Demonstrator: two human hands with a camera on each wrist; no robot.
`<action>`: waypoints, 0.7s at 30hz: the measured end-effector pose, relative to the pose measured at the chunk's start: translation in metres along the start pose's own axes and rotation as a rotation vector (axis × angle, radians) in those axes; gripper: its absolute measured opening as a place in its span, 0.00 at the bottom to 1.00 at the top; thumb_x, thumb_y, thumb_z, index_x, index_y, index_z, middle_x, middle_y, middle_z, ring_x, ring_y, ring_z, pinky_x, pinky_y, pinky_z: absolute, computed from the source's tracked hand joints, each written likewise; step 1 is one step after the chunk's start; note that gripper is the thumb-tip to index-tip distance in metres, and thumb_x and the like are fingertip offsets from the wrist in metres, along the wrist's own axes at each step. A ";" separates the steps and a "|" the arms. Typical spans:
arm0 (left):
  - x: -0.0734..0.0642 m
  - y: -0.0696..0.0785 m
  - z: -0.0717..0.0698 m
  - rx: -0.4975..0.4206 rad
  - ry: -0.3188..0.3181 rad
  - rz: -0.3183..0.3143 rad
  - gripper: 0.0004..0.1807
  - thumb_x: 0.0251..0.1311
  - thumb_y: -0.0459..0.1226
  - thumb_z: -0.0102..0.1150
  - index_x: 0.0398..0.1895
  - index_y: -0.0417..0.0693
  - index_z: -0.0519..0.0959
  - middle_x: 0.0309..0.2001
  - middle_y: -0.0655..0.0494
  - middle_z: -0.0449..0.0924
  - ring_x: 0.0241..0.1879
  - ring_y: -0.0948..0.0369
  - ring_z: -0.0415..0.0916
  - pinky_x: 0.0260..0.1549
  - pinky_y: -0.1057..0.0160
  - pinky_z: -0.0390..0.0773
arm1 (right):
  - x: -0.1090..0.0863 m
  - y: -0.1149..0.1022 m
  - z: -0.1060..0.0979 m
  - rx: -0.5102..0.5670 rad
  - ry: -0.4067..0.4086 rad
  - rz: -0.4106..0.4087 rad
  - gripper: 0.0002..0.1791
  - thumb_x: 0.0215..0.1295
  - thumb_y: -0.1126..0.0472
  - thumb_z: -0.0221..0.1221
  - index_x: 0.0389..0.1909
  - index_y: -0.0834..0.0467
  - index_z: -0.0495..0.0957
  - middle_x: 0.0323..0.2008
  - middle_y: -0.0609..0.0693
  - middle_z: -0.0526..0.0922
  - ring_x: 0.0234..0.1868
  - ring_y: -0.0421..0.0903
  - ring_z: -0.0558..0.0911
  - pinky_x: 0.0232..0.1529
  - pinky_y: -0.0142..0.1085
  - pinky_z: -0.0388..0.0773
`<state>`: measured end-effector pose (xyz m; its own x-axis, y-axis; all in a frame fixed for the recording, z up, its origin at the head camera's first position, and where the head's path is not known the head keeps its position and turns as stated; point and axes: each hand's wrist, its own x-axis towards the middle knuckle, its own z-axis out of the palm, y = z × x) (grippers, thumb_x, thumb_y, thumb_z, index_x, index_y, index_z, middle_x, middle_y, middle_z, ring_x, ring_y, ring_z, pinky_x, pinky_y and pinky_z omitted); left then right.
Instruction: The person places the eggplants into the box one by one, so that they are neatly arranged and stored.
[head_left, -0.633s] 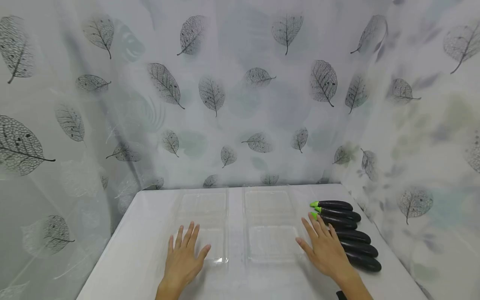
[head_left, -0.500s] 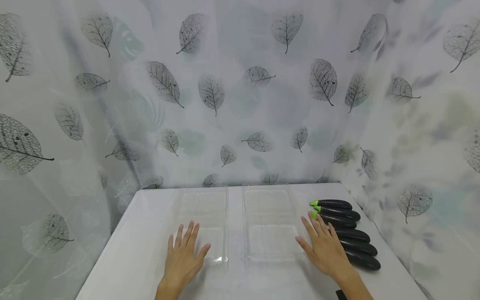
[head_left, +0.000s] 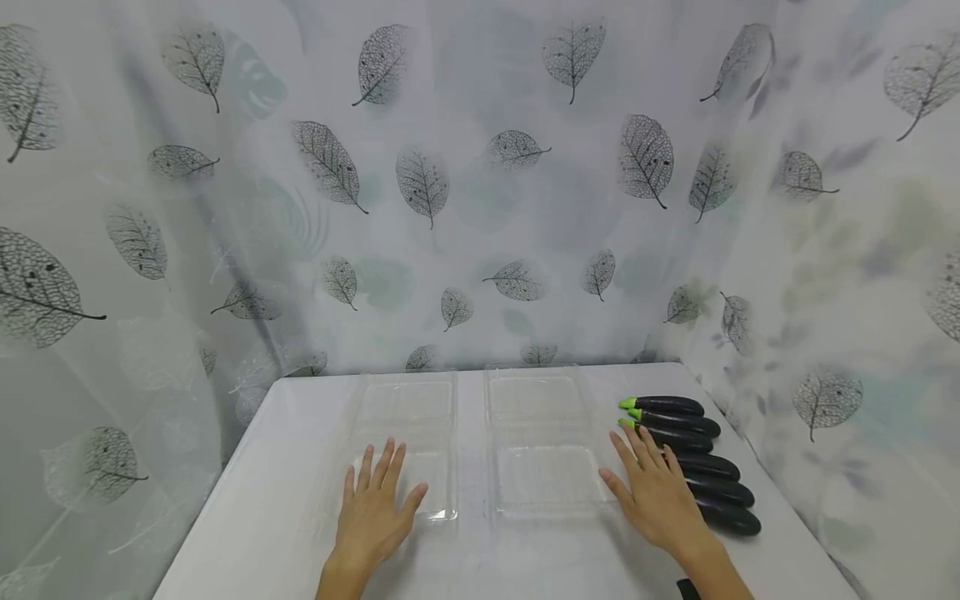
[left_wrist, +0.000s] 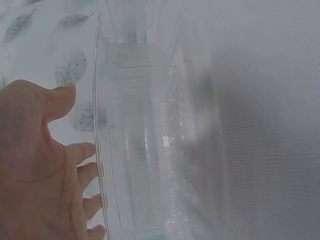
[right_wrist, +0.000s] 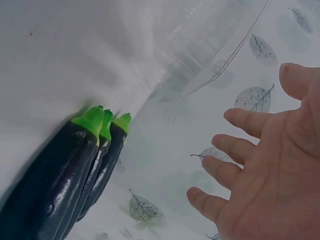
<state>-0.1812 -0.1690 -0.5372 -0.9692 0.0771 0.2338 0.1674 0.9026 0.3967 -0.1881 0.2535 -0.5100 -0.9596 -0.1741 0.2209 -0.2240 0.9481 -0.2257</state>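
Observation:
My left hand [head_left: 371,517] is spread over the near part of the left clear plastic container [head_left: 408,408], fingers straight and holding nothing. In the left wrist view that hand [left_wrist: 45,165] shows palm and fingers close beside the container's thin rim [left_wrist: 97,125]. My right hand [head_left: 656,504] is spread between the right clear plastic container [head_left: 543,479] and a row of dark eggplants [head_left: 720,504], overlapping some of their stem ends. It is empty too. The right wrist view shows the right palm [right_wrist: 275,165] apart from the eggplants [right_wrist: 55,175] with bright green caps.
Both containers lie unfolded side by side on a white-covered table [head_left: 247,492]. The several eggplants line the table's right side. A leaf-printed curtain [head_left: 480,208] surrounds the back and sides. A small black object [head_left: 686,588] shows by the right forearm.
Both hands have shifted slightly to the right in the head view, fingers still spread. The containers and eggplants keep their places on the table.

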 end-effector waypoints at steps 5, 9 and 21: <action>0.000 0.003 0.003 -0.005 0.022 0.021 0.41 0.75 0.59 0.51 0.81 0.45 0.61 0.81 0.44 0.56 0.80 0.36 0.46 0.77 0.30 0.41 | -0.003 0.003 0.000 -0.001 0.011 -0.005 0.37 0.82 0.41 0.48 0.79 0.62 0.62 0.81 0.64 0.53 0.81 0.67 0.49 0.75 0.73 0.47; 0.001 0.007 0.006 -0.010 0.033 0.041 0.40 0.75 0.59 0.50 0.80 0.45 0.62 0.81 0.43 0.58 0.80 0.35 0.47 0.76 0.29 0.44 | -0.005 0.007 -0.002 -0.002 0.023 0.005 0.36 0.82 0.42 0.48 0.78 0.62 0.63 0.81 0.65 0.54 0.81 0.68 0.50 0.74 0.74 0.48; 0.002 0.018 0.012 -0.042 0.031 0.057 0.39 0.76 0.57 0.51 0.81 0.45 0.62 0.81 0.44 0.57 0.80 0.36 0.46 0.76 0.29 0.46 | -0.012 0.020 -0.002 0.009 -0.008 0.055 0.36 0.84 0.41 0.43 0.79 0.63 0.62 0.81 0.66 0.52 0.81 0.69 0.49 0.74 0.75 0.47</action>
<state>-0.1819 -0.1472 -0.5399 -0.9519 0.1146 0.2841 0.2306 0.8786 0.4183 -0.1806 0.2749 -0.5148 -0.9720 -0.1236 0.2000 -0.1720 0.9538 -0.2464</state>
